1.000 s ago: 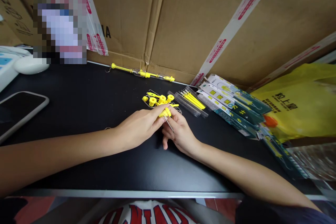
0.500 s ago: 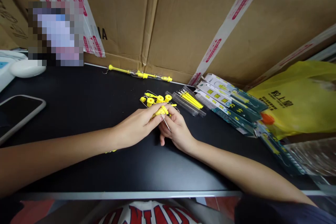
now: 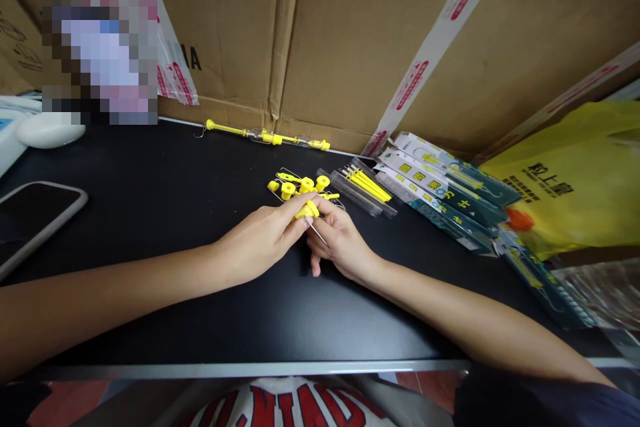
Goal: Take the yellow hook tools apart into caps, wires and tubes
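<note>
My left hand is closed, its thumb and fingers pinching a yellow plastic cap. My right hand is closed around a thin metal wire, whose upper end meets the cap. Fingertips of the right hand also touch the cap's far side. Whether the wire sits inside the cap is hidden by the fingers. Just beyond the hands lies a small pile of yellow spool-shaped parts with wire hooks among them. Several yellow rods with metal ends lie beside clear plastic tubes to the right.
Yellow spring scales lie along the cardboard at the back. Printed spring-scale boxes are stacked at right, near a yellow plastic bag. A phone rests on the black table at left.
Both hands keep their grip, and the cap has tilted slightly between the fingers. The whole view has shifted a little.
</note>
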`<act>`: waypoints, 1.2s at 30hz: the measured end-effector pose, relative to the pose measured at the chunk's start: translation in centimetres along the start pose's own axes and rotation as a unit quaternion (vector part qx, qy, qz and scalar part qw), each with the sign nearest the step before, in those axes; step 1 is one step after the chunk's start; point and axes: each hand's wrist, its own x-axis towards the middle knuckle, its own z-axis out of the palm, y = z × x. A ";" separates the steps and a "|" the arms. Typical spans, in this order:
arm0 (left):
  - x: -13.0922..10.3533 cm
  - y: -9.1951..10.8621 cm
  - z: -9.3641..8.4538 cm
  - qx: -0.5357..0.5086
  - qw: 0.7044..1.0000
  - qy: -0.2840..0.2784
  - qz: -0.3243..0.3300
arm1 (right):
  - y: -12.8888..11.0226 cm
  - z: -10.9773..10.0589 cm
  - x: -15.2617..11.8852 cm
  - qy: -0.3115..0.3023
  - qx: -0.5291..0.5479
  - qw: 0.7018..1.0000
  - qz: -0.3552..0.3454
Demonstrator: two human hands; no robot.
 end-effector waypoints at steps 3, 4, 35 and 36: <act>0.0 0.0 0.0 -0.014 1.000 0.000 -0.004 | 0.0 0.0 0.0 0.004 -0.014 1.000 0.000; 0.0 0.0 -0.1 -0.020 1.000 -0.001 -0.007 | 0.0 0.0 -0.1 0.004 -0.018 1.000 0.002; 0.5 -0.8 -0.2 -0.322 0.932 -0.124 -0.111 | -0.1 -0.4 0.1 -0.015 -0.016 1.000 -0.005; 0.5 -0.8 -0.2 -0.316 0.935 -0.122 -0.109 | -0.1 -0.4 0.1 -0.016 -0.017 1.000 -0.003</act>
